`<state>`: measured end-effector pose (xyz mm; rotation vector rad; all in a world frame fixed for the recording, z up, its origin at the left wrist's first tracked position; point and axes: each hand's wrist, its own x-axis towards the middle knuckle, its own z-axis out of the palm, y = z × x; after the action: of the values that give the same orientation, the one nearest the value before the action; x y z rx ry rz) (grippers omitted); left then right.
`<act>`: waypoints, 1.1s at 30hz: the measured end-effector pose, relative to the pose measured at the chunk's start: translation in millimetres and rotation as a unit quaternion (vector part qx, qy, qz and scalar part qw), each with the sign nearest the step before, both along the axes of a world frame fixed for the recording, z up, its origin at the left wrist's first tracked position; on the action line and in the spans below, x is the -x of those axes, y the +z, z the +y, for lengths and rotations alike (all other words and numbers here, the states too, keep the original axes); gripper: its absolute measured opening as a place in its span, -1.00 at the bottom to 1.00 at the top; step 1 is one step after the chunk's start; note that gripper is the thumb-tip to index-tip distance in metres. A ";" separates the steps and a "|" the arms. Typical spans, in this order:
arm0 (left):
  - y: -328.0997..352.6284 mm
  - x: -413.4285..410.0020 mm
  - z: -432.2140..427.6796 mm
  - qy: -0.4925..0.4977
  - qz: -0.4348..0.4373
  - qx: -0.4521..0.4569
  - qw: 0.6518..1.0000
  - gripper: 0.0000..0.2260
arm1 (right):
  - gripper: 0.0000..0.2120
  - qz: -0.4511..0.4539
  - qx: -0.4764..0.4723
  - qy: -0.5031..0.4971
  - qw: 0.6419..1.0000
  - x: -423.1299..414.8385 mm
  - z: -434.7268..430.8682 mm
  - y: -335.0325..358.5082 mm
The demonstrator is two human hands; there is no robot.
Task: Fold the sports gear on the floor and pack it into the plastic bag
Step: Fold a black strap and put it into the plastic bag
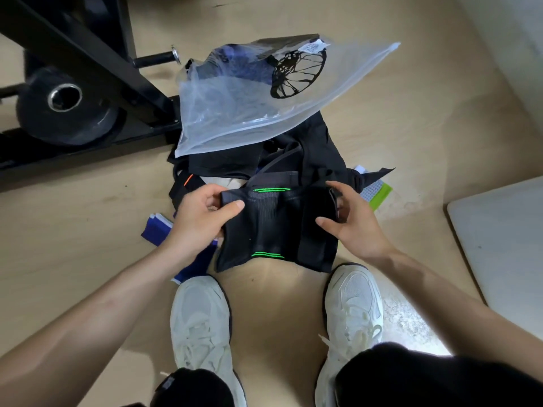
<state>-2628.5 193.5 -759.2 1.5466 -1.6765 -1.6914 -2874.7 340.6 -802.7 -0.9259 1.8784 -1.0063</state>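
The black sleeve (273,227) is gripped at its left edge by the left hand (199,215), at its right edge by the right hand (352,227).

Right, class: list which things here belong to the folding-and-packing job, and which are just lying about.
Job: black sleeve with green stripes, held by left hand and right hand; plastic bag; black garments; blue fabric pieces.
Lying about: weight plate; black machine frame; white panel.
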 end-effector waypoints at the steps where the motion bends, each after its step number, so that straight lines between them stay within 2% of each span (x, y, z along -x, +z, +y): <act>1: 1.6 6.0 4.0 -0.002 0.004 -0.006 1.000 -0.90 | -0.41 -0.024 0.015 -0.008 1.000 -5.1 -0.2 2.7; 8: 3.7 49.1 29.9 -0.048 0.045 -0.056 0.996 -0.80 | -0.61 -0.112 0.050 -0.009 0.992 -34.7 -0.7 15.4; 11: 2.7 59.7 40.5 -0.070 0.064 -0.078 0.992 -0.79 | -0.63 -0.118 0.057 0.006 0.991 -42.4 -1.3 18.7; 14: 3.6 58.3 43.9 -0.087 0.096 -0.118 0.985 -0.83 | -0.63 -0.169 0.048 0.004 0.984 -43.9 0.8 22.0; 18: 3.7 47.3 44.6 -0.128 0.125 -0.180 0.967 -0.75 | -0.60 -0.139 0.036 0.003 0.990 -42.1 4.0 16.0; 21: 1.2 40.0 41.0 -0.143 0.104 -0.120 0.977 -0.76 | -0.75 -0.168 0.031 -0.009 0.985 -37.9 3.4 13.0; 23: -2.8 34.8 35.0 -0.101 0.080 -0.048 0.991 -0.81 | -0.80 -0.194 0.027 0.001 0.981 -31.6 3.8 14.7; 25: -8.1 27.9 29.3 -0.067 0.058 0.022 0.996 -0.80 | -0.81 -0.211 0.023 0.025 0.977 -24.8 5.2 17.3; 27: -12.7 21.6 24.0 -0.091 0.030 0.101 0.990 -0.74 | -0.80 -0.212 0.018 0.045 0.976 -18.6 6.3 19.8; 30: -15.9 18.1 17.2 -0.200 -0.022 0.170 0.965 -0.50 | -0.80 -0.222 0.014 0.081 0.971 -11.3 7.5 22.7; 33: -21.1 18.6 11.0 -0.262 -0.034 0.120 0.957 -0.27 | -0.77 -0.257 0.021 0.098 0.961 -9.4 8.4 25.4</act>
<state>-2647.2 204.5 -780.3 1.1217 -2.3837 -1.5820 -2865.3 349.0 -777.3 -0.7636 1.3124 -1.0471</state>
